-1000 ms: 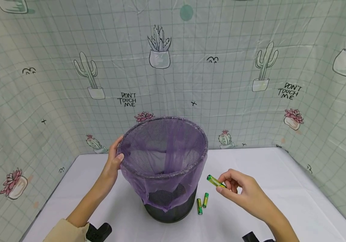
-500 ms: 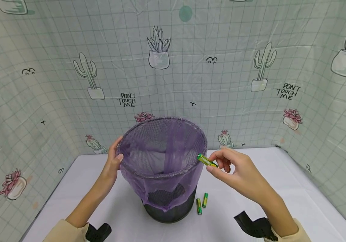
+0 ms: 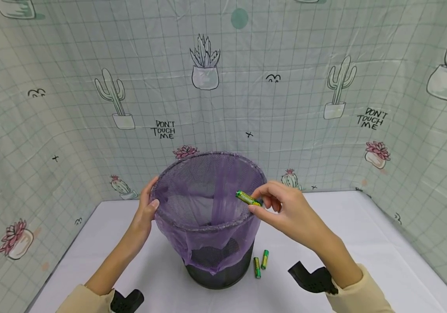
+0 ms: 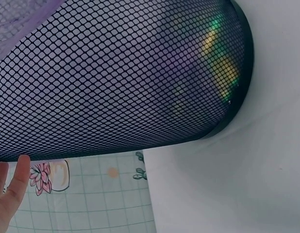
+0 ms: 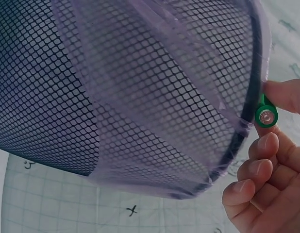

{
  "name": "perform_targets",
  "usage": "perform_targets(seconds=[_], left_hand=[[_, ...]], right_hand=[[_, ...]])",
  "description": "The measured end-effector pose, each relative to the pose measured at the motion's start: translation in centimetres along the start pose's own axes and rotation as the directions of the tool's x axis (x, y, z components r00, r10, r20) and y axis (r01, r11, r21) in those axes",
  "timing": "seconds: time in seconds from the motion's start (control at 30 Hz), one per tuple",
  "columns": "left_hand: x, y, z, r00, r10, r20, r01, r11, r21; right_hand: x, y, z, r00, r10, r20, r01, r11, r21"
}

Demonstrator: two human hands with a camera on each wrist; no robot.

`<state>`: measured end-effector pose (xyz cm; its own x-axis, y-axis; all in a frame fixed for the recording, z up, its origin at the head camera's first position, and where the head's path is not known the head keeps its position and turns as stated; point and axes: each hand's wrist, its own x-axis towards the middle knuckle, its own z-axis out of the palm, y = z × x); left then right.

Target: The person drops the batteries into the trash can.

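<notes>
1. A green battery (image 3: 248,198) is sitting between the thumb and fingertips of the right hand (image 3: 286,213), sticking out to the left of the pinch and hanging just over the right-hand rim of the mesh waste bin (image 3: 211,243).
2. The right hand is pinching the battery narrowly near one end, the other fingers curling loosely beneath; in the right wrist view the battery's metal end cap (image 5: 266,117) is facing the camera, right beside the rim.
3. The battery is lying nearly level, its long axis running left to right and tipping slightly up at the free end, which is pointing in over the bin's mouth.
4. The left hand (image 3: 145,213) is gripping the bin's left rim, thumb on the purple liner bag (image 3: 207,204) folded over the edge.
5. Two more green batteries (image 3: 261,263) are lying on the white table (image 3: 364,243), just beside the bin's dark base.
</notes>
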<state>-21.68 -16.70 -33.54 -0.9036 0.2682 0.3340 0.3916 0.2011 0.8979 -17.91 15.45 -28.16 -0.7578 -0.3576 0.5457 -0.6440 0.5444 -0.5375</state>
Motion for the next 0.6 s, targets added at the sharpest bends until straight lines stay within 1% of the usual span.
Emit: perform_targets(seconds=[0.3,0.6], left_hand=[[0.05,-0.04,0.04,1.000,0.001,-0.002,-0.001,1.000,0.005],[-0.07,0.11,-0.01,1.000,0.000,0.002,0.000,1.000,0.009]], right_hand=[[0.23,0.27,0.71,1.000,-0.018,-0.017,0.018,1.000,-0.010],[0.18,0.27,0.89,1.000,0.000,-0.021,-0.001,1.000,-0.009]])
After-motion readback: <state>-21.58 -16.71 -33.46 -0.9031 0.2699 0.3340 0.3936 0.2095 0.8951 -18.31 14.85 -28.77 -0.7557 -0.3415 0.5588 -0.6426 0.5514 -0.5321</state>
